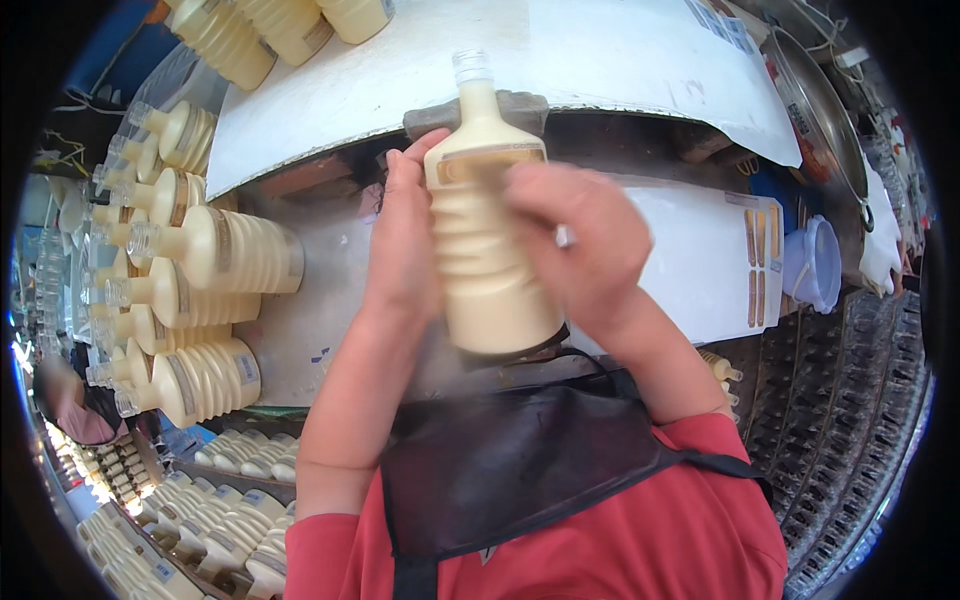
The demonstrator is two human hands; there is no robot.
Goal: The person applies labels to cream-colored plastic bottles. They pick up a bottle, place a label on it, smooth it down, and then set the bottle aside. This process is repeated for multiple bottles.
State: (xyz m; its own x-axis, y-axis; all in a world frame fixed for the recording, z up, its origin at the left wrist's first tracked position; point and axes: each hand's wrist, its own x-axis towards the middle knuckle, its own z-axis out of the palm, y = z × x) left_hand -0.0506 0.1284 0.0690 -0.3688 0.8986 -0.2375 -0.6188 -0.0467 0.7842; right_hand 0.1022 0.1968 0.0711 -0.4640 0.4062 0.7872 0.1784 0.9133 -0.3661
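Note:
In front of me a cream ribbed bottle (500, 265) lies with its clear threaded neck pointing away. A gold-brown label (487, 163) crosses its shoulder. My left hand (402, 225) holds the bottle along its left side, fingers stretched up toward the shoulder. My right hand (590, 230), smeared by motion, is curled at the bottle's right side beside the label's end. A small whitish bit (565, 237) shows at its curled fingers; what it is I cannot make out. Behind the bottle's shoulder sits a grey-brown block (525, 108).
Similar bottles (245, 250) are stacked on the left, with more at the far edge. On the right, a white sheet (680, 260) carries narrow gold-brown labels (756, 268). A pale blue bucket (815, 262) stands beside it. Filled racks (225, 530) stand at lower left.

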